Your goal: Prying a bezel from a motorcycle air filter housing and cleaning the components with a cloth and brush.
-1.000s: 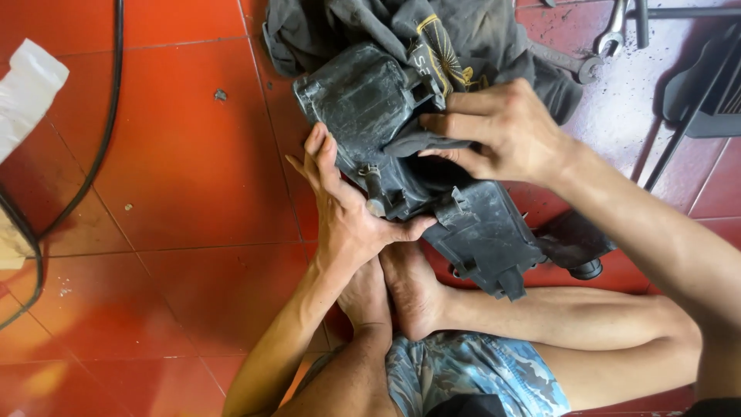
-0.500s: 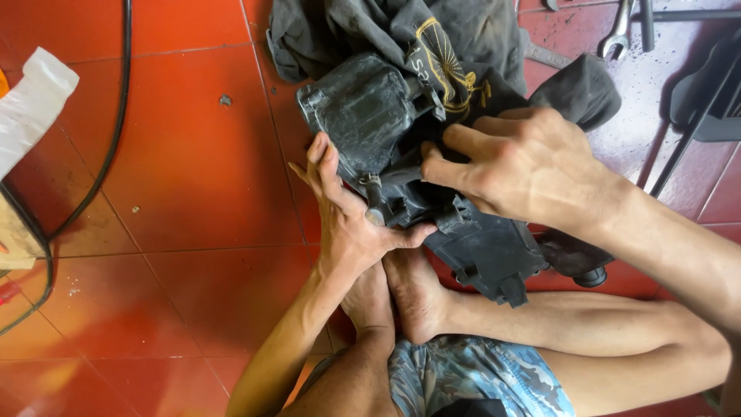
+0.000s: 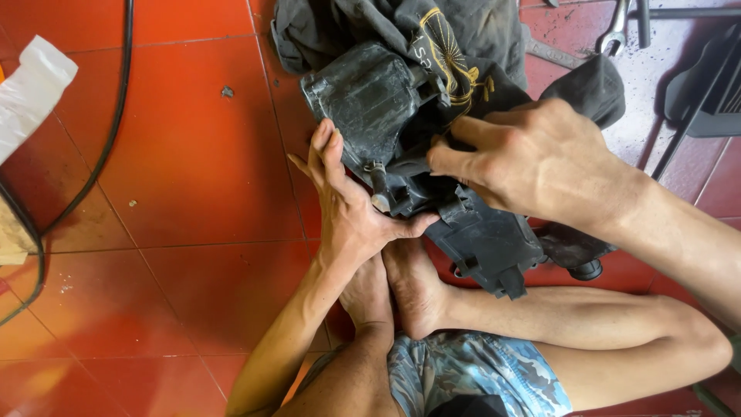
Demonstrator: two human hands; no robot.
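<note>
1. The housing (image 3: 432,162), a grimy black plastic part, lies on the red tiled floor (image 3: 177,193) just above the person's bare feet (image 3: 401,289).
2. The left hand (image 3: 347,208) braces the housing's left side: palm against it, fingers (image 3: 324,150) stretched flat up the edge, thumb tucked under the middle. It presses rather than grips.
3. The right hand (image 3: 540,158) rests on top of the housing, fingers (image 3: 463,150) curled and pinched at a spot near the middle; what they pinch cannot be told.
4. A dark cloth (image 3: 455,38) with yellow print lies crumpled under and behind the housing's top end.
5. A wrench (image 3: 614,31) lies at the upper right, well apart from the hands.
6. A black cable (image 3: 108,131) curves down the left side, near a white plastic wrap (image 3: 31,93).
</note>
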